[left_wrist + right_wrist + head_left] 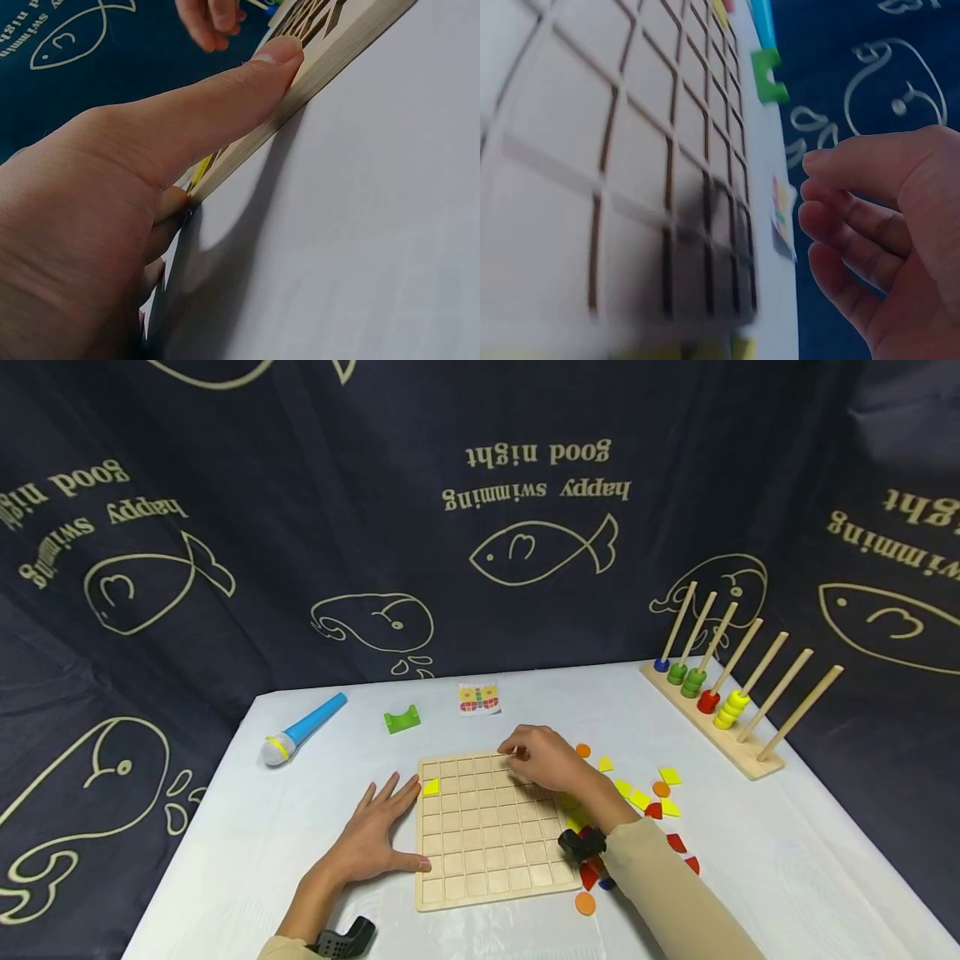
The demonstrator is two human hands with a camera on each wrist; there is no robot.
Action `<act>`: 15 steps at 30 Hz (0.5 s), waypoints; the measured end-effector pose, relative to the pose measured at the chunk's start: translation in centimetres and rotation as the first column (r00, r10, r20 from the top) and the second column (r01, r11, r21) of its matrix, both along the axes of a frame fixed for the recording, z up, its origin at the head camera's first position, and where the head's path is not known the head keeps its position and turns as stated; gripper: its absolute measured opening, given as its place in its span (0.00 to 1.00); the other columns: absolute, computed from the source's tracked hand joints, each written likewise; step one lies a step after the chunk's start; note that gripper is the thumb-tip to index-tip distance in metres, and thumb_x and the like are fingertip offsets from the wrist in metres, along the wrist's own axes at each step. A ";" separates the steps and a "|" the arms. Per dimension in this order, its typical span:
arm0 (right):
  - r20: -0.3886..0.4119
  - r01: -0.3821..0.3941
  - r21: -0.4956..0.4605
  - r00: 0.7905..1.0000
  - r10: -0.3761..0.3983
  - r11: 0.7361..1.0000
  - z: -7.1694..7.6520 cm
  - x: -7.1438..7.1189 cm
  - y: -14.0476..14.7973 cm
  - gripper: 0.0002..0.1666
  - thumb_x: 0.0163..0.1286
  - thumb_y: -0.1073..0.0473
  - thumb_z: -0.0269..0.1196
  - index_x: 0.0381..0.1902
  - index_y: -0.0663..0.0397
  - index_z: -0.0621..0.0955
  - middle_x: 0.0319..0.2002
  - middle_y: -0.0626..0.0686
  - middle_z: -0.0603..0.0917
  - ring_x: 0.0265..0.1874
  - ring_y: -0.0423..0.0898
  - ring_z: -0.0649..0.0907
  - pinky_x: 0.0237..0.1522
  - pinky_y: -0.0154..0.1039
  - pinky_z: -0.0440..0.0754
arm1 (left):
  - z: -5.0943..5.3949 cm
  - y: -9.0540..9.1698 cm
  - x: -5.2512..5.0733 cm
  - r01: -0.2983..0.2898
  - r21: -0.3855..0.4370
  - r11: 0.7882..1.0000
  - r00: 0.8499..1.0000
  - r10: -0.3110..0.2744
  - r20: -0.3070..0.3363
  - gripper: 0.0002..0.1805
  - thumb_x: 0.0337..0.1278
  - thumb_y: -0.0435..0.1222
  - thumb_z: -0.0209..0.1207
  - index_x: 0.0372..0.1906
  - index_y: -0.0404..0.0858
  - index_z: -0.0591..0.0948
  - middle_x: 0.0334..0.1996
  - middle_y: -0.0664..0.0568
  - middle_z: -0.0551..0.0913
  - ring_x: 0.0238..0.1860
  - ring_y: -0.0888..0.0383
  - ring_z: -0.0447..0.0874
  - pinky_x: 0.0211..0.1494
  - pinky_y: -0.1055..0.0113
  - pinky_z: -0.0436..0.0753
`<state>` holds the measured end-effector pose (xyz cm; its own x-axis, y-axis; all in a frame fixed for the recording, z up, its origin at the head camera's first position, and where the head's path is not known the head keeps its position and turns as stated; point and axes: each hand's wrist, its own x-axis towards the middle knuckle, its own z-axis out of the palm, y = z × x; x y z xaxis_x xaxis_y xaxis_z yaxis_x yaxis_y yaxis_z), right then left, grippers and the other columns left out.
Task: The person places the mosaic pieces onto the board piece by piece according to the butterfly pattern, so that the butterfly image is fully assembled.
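Some tiles (576,820) partly behind right wrist (604,800)

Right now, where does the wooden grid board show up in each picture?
Head: the wooden grid board lies just below the middle.
Left wrist: the board slants in at the top right, cut off by the frame.
Right wrist: the board fills most of the left half.
Shared landmark: the dark printed curtain.
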<state>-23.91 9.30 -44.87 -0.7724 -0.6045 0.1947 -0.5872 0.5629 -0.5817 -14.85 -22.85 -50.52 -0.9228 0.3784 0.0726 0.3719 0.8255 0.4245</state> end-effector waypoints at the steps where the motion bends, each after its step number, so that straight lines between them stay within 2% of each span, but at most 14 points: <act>1: 0.006 0.014 -0.008 1.000 -0.014 1.000 0.0 -0.1 0.6 0.12 0.66 0.64 0.63 0.47 0.56 0.85 0.41 0.51 0.83 0.35 0.39 0.79 0.36 0.36 0.80 | 0.0 0.0 0.0 0.002 0.000 1.000 1.000 -0.002 0.003 0.69 0.20 0.76 0.64 0.74 0.43 0.60 0.74 0.58 0.55 0.75 0.49 0.42 0.73 0.46 0.38; 5: 0.021 0.073 -0.010 0.997 -0.072 0.997 -0.1 -0.3 3.1 0.12 0.65 0.65 0.64 0.46 0.57 0.85 0.40 0.49 0.83 0.34 0.40 0.79 0.35 0.37 0.80 | 0.0 0.0 0.1 0.014 -0.005 1.000 1.000 -0.014 -0.005 0.69 0.21 0.76 0.64 0.74 0.43 0.60 0.74 0.58 0.55 0.75 0.49 0.42 0.73 0.45 0.38; 9: 0.074 0.141 0.014 0.987 -0.142 0.990 -0.4 -0.5 5.2 0.13 0.62 0.67 0.64 0.45 0.58 0.86 0.38 0.49 0.83 0.33 0.42 0.78 0.36 0.39 0.79 | 0.0 0.0 0.1 0.021 -0.006 1.000 1.000 -0.021 -0.011 0.69 0.21 0.75 0.64 0.74 0.43 0.60 0.74 0.58 0.55 0.75 0.49 0.42 0.73 0.46 0.38; 12: 0.108 0.178 0.066 0.977 -0.185 0.982 -0.7 -0.6 6.3 0.15 0.59 0.69 0.64 0.45 0.57 0.86 0.38 0.50 0.83 0.32 0.43 0.77 0.37 0.40 0.79 | 0.0 0.0 0.1 0.021 -0.002 1.000 1.000 -0.021 -0.011 0.69 0.20 0.75 0.64 0.74 0.43 0.60 0.74 0.58 0.55 0.75 0.49 0.42 0.73 0.46 0.38; 15: 0.104 0.174 0.143 0.976 -0.190 0.974 -1.0 -0.6 7.0 0.16 0.57 0.70 0.65 0.44 0.57 0.86 0.37 0.50 0.82 0.33 0.44 0.76 0.40 0.42 0.79 | 0.0 0.0 0.1 0.019 -0.003 1.000 1.000 -0.019 -0.013 0.69 0.20 0.76 0.64 0.74 0.43 0.60 0.74 0.57 0.55 0.75 0.49 0.42 0.73 0.46 0.39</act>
<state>-24.52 16.32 -45.89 -0.8845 -0.4659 0.0249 -0.4003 0.7304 -0.5534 -14.79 -22.85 -50.47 -0.9143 0.3964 0.0831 0.3932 0.8195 0.4169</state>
